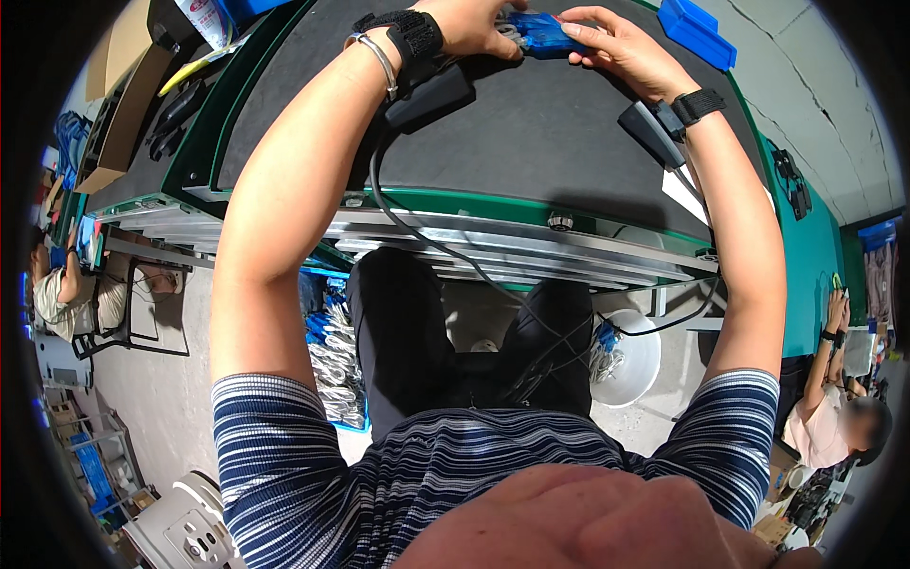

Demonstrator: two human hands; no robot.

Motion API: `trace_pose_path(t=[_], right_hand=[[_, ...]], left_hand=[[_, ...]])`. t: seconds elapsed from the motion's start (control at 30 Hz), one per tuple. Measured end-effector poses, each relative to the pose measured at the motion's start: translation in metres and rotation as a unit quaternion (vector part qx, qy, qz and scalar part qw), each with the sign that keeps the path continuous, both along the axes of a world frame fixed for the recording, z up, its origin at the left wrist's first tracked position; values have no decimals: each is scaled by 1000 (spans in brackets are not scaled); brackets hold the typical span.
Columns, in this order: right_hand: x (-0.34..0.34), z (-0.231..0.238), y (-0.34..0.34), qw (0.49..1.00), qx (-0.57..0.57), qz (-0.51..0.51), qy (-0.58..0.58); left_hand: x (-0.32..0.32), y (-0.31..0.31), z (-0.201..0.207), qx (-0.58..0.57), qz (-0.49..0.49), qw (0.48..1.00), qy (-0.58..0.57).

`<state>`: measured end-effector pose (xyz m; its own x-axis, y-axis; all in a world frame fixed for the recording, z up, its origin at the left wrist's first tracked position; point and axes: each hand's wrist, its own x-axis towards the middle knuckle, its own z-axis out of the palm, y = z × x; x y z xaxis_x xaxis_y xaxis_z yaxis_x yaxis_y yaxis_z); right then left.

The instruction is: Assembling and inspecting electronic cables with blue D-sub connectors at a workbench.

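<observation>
At the top edge of the view, both hands meet at a bundle of blue pieces with grey-white cable (548, 35). My left hand (474, 28) is closed around its cable end, and part of that hand runs out of the picture. From the other side, my right hand (621, 45) pinches the blue end between thumb and fingers. The bundle is just above or on the dark mat (531, 133); which one, I cannot tell. Each wrist wears a black strap with a small black box on a cable, the left box (431, 98) and the right box (650, 133).
A blue tray (697, 33) lies at the far right of the bench. Below it, a blue crate (353, 422) and a white bucket (643, 365) hold similar cables. A cardboard box (118, 123) stands at the left. Co-workers sit at both sides. Black wires hang across my lap.
</observation>
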<state>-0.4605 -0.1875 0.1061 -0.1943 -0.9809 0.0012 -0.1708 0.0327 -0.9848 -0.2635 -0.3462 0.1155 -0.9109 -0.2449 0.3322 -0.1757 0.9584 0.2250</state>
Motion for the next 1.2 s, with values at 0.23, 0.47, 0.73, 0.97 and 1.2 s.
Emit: trace_pose_path(t=[0.23,0.47,0.73,0.97,1.2], right_hand=[[-5,-4,-3,999,3,-29,-21],[-9,-5,-4,1000,10,-13,2],[-9,-3,-1,1000,3,9,-18],[-9,-4,-2,1000,0,4,-5],[-13,-7,-4,1000,0,-3,8]], left_hand=[[1,4,2,12,8,1000,16],[2,6,3,17,15,1000,2],[1,5,2,11,2,1000,14],[1,2,-1,-9,-6,1000,-14],[2,5,-2,-23,-21,999,-35]])
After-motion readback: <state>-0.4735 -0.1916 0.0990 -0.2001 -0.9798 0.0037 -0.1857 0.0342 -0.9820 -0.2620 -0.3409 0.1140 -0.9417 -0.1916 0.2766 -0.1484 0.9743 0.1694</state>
